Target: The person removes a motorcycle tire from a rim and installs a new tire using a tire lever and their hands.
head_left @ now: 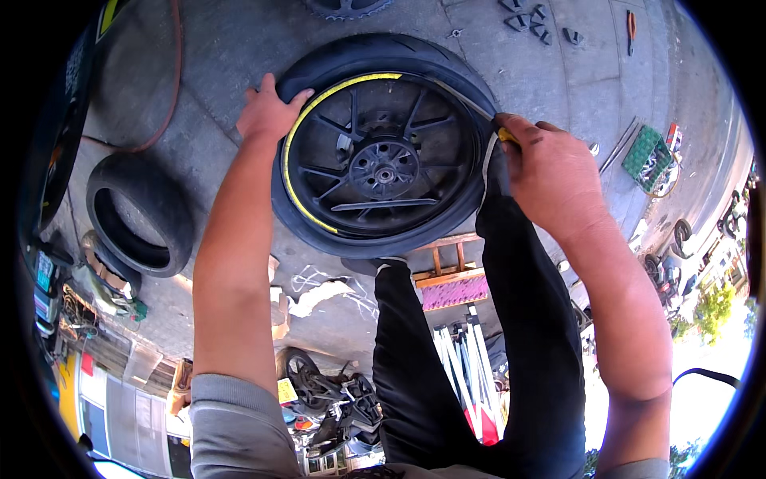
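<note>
A black tire [384,49] surrounds a black spoked wheel [383,174] with a yellow stripe on its rim, lying flat on the ground. My left hand [267,112] grips the tire at its upper left, thumb stretched toward the rim. A metal lever with a yellow handle [504,134] is in my closed right hand [554,172]; its bar reaches between tire and rim at the upper right. A loose dark bar [383,204] rests across the lower spokes. My legs [519,279] are beside and below the wheel.
A spare tire [104,224] lies left near a red hose [172,108]. Dark pads [519,23] and orange-handled pliers [630,33] are at the top right. Right are a green tray [645,160] and long bars [618,146]. A wooden stool [449,287] and parked motorbikes [335,399] appear lower.
</note>
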